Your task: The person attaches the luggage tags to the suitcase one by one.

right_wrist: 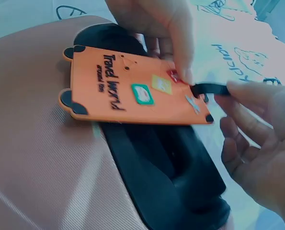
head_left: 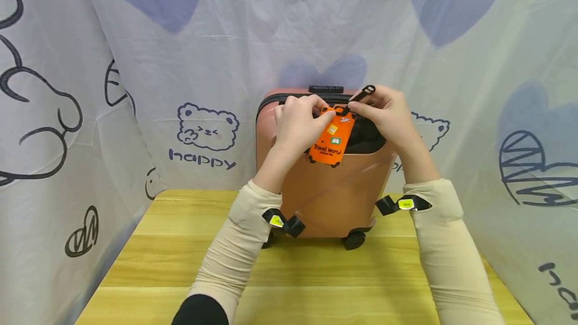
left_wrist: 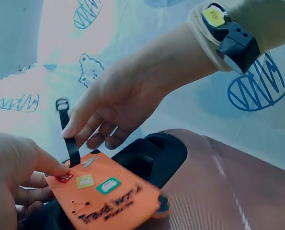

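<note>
An orange luggage tag (head_left: 331, 137) printed "Travel World" lies against the upper front of a pinkish-orange suitcase (head_left: 329, 194). My left hand (head_left: 298, 122) pinches the tag near its top edge, thumb on the front face, as the left wrist view shows. Between thumb and fingers my right hand (head_left: 384, 114) pinches the tag's black strap (left_wrist: 68, 129), whose buckle end (left_wrist: 62, 104) sticks up past the fingertips. The strap's lower end meets the slot at the top of the tag. Behind the tag is the suitcase's black recessed panel (right_wrist: 166, 158).
The suitcase stands upright on its black wheels (head_left: 354, 240) on a wood-grain table (head_left: 189, 265). A black top handle (head_left: 326, 89) sits on its upper side. Printed white cloth (head_left: 217, 64) hangs close behind and at both sides.
</note>
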Action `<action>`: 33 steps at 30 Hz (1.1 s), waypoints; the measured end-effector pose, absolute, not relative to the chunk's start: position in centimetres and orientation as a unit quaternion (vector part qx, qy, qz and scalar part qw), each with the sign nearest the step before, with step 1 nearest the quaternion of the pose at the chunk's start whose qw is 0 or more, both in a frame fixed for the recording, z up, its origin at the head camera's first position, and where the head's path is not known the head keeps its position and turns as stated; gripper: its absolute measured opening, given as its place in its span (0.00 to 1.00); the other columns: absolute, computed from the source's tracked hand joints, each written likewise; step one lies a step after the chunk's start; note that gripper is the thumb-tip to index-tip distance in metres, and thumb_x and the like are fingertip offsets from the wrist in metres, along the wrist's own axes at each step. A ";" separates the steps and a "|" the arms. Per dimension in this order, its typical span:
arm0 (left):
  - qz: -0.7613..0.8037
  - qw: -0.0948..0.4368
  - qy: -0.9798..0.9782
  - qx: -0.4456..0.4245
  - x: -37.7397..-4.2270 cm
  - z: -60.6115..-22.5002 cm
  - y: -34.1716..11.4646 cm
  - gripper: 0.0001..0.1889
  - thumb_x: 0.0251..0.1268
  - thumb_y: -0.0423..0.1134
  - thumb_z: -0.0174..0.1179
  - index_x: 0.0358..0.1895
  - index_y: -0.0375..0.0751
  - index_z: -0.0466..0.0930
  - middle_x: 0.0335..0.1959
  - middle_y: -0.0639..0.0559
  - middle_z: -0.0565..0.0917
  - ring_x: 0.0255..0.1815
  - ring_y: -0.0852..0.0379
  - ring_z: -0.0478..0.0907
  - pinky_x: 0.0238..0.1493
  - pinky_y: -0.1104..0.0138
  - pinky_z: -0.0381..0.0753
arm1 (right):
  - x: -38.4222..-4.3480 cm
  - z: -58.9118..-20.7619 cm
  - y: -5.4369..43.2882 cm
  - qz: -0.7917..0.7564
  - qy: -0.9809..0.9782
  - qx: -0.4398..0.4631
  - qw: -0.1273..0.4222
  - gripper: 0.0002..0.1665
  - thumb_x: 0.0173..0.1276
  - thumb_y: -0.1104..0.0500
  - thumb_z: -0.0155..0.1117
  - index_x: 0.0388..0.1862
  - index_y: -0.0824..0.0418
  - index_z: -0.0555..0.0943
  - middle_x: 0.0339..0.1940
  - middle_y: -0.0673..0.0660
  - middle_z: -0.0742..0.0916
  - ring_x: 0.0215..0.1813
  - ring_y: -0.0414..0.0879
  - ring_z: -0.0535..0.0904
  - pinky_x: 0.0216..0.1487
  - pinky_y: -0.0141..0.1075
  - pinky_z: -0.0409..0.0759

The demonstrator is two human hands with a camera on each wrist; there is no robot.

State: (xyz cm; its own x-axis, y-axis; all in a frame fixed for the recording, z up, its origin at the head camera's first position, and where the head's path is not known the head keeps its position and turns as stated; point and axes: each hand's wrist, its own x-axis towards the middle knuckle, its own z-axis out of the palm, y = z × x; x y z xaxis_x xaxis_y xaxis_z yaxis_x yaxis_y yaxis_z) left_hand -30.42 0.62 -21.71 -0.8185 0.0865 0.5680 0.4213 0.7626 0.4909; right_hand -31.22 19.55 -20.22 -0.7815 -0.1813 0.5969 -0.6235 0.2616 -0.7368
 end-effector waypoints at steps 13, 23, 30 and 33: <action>-0.285 0.256 -0.920 -0.082 -29.9 -21.0 1.5 0.12 0.66 0.56 0.59 0.41 0.55 0.84 0.36 0.57 0.79 0.49 0.53 0.70 0.54 0.53 0.63 | -30.4 -20.4 20.0 0.432 -0.825 0.282 0.232 0.08 0.63 0.60 0.70 0.39 0.63 0.85 0.31 0.39 0.82 0.31 0.41 0.75 0.32 0.27 0.74; -0.325 0.247 -0.909 -0.082 -30.2 -21.1 1.3 0.11 0.66 0.55 0.60 0.38 0.54 0.84 0.34 0.57 0.79 0.47 0.54 0.71 0.56 0.52 0.61 | -30.4 -19.8 19.1 0.363 -0.852 0.275 0.258 0.05 0.62 0.61 0.71 0.35 0.61 0.86 0.37 0.53 0.87 0.25 0.43 0.67 0.26 0.29 0.64; -0.385 0.215 -0.893 -0.085 -30.4 -20.7 1.1 0.12 0.67 0.56 0.58 0.37 0.55 0.83 0.29 0.59 0.83 0.43 0.57 0.74 0.57 0.50 0.57 | -30.0 -20.0 18.9 0.344 -0.839 0.297 0.300 0.06 0.63 0.61 0.70 0.36 0.62 0.86 0.33 0.58 0.84 0.27 0.41 0.65 0.28 0.29 0.63; -0.393 0.210 -0.891 -0.083 -30.4 -20.6 1.1 0.12 0.68 0.56 0.58 0.37 0.54 0.83 0.28 0.59 0.83 0.39 0.59 0.75 0.56 0.50 0.56 | -30.2 -20.3 18.7 0.350 -0.820 0.304 0.337 0.04 0.61 0.62 0.71 0.34 0.63 0.86 0.34 0.58 0.86 0.29 0.39 0.66 0.30 0.27 0.63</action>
